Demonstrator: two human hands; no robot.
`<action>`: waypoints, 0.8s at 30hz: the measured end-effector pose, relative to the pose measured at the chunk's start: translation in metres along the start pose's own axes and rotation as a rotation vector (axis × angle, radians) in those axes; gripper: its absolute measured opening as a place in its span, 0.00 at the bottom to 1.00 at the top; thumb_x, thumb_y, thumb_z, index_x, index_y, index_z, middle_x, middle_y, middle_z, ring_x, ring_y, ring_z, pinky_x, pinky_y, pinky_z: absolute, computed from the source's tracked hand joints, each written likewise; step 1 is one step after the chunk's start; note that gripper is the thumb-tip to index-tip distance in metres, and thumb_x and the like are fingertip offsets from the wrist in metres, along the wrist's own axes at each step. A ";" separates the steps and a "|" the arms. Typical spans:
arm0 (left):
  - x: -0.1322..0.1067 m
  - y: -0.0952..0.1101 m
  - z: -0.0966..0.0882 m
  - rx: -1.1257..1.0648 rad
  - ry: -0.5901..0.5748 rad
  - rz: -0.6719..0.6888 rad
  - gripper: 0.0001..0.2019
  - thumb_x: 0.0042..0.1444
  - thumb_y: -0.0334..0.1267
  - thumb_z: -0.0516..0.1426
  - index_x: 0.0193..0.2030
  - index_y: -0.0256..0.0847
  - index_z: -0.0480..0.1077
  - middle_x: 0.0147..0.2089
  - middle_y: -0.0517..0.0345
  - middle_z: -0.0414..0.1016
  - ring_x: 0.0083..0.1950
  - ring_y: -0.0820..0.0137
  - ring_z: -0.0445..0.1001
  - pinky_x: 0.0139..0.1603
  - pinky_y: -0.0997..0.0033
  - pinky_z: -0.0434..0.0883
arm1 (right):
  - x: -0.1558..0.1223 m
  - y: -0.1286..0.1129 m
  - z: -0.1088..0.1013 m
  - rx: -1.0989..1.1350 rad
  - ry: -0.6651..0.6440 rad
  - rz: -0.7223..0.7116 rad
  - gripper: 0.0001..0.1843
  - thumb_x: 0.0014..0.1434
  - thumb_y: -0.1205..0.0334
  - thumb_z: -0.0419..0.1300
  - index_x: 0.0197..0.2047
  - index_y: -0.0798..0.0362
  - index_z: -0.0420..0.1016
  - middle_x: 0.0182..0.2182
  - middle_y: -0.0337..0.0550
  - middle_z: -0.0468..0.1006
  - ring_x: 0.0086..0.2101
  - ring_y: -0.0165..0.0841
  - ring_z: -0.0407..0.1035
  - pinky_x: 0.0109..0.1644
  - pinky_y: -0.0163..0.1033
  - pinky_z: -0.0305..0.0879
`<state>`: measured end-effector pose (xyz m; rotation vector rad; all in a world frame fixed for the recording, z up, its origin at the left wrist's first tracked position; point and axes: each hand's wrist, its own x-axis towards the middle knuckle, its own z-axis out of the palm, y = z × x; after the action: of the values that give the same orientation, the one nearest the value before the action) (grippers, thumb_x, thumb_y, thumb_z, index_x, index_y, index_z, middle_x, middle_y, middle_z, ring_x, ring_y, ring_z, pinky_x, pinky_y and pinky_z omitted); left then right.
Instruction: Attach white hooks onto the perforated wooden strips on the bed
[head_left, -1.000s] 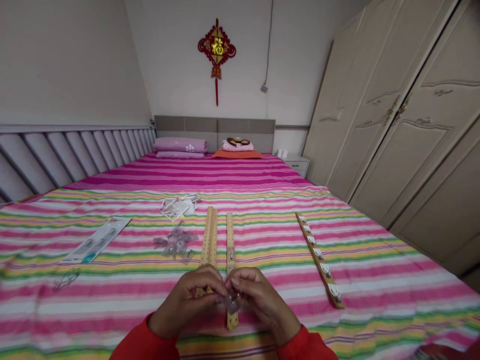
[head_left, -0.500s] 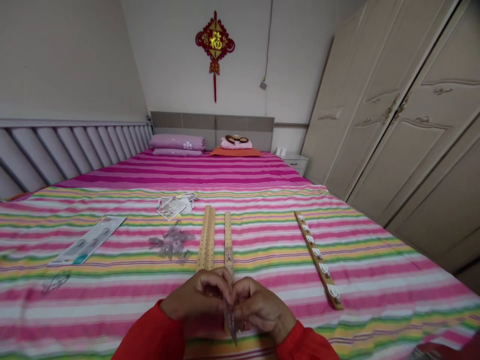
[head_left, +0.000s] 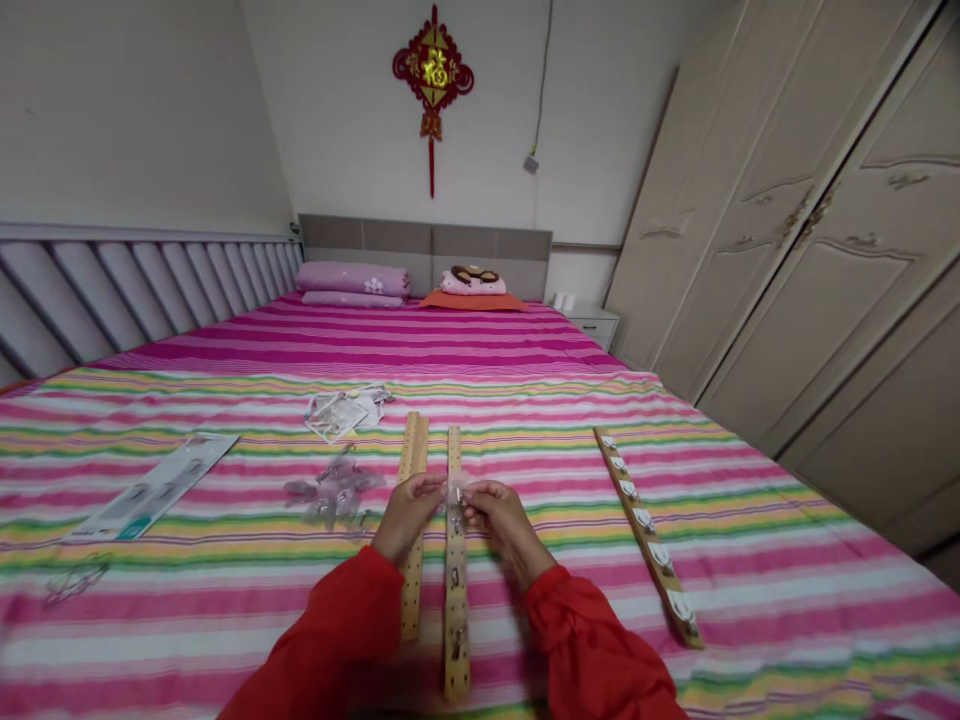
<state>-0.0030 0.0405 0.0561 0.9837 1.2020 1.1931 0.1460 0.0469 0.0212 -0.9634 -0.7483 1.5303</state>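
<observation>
Both arms in red sleeves reach out over a striped bed. My left hand and my right hand pinch a small clear hook between their fingertips, right above a narrow perforated wooden strip. That strip carries a few small hooks along its near part. A second perforated wooden strip lies just left of it, partly under my left hand.
A third wooden strip with several white hooks lies to the right. A heap of clear hooks, torn packaging and a long blister card lie to the left. Wardrobe doors stand along the right; pillows lie at the headboard.
Both hands have moved forward from close to my body out along the strip, carrying the small clear hook. The near part of the strip with its hooks now shows.
</observation>
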 end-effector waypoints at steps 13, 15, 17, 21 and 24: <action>0.059 -0.039 0.008 0.166 0.099 0.069 0.06 0.33 0.32 0.62 0.22 0.36 0.69 0.17 0.65 0.69 0.21 0.76 0.66 0.25 0.76 0.62 | 0.043 0.024 -0.005 -0.085 0.111 -0.112 0.11 0.33 0.63 0.70 0.19 0.57 0.72 0.13 0.36 0.73 0.15 0.25 0.63 0.19 0.30 0.58; 0.061 -0.040 0.009 0.211 0.119 0.081 0.05 0.34 0.30 0.61 0.21 0.37 0.69 0.17 0.64 0.69 0.22 0.75 0.67 0.25 0.75 0.63 | 0.044 0.026 -0.006 -0.086 0.116 -0.114 0.10 0.34 0.63 0.69 0.19 0.57 0.72 0.13 0.35 0.72 0.15 0.25 0.63 0.19 0.30 0.57; 0.062 -0.041 0.009 0.259 0.134 0.093 0.04 0.35 0.29 0.60 0.21 0.37 0.69 0.18 0.64 0.69 0.22 0.75 0.67 0.26 0.76 0.63 | 0.046 0.027 -0.007 -0.085 0.121 -0.112 0.10 0.34 0.63 0.69 0.19 0.57 0.72 0.13 0.35 0.72 0.15 0.25 0.63 0.19 0.30 0.57; 0.063 -0.044 0.010 0.349 0.158 0.120 0.03 0.36 0.29 0.59 0.21 0.38 0.69 0.19 0.64 0.69 0.23 0.74 0.67 0.27 0.76 0.63 | 0.048 0.030 -0.007 -0.081 0.134 -0.110 0.09 0.34 0.64 0.68 0.20 0.57 0.73 0.13 0.35 0.72 0.15 0.24 0.62 0.19 0.30 0.55; 0.065 -0.047 0.010 0.403 0.165 0.127 0.03 0.38 0.29 0.59 0.22 0.38 0.69 0.20 0.63 0.70 0.24 0.74 0.68 0.29 0.76 0.63 | 0.050 0.032 -0.007 -0.078 0.145 -0.110 0.09 0.34 0.64 0.68 0.20 0.57 0.72 0.12 0.34 0.71 0.15 0.24 0.61 0.19 0.31 0.56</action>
<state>0.0110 0.0983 0.0021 1.2945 1.5698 1.1717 0.1351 0.0897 -0.0184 -1.0617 -0.7491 1.3298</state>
